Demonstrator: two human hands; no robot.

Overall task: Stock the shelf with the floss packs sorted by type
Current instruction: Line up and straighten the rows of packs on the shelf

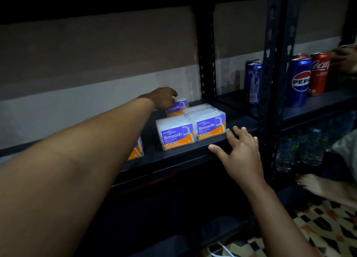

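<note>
**Rear floss pack goes in behind the front row**

Head view: the left hand (164, 99) reaches deep on the dark shelf (179, 156), fingers closed over the top of a rear floss pack (176, 108). The right hand (239, 152) rests spread and empty on the shelf lip beside two front packs (191, 131). These clear boxes look light, stiff and slick; pinching the narrow sides seems safest.

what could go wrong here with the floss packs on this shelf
1. The two front packs stand right at the shelf edge; the right hand resting there might nudge them off.
2. The left hand reaches over to the back pack, so the forearm may sweep the partly hidden pack beneath it.
</note>
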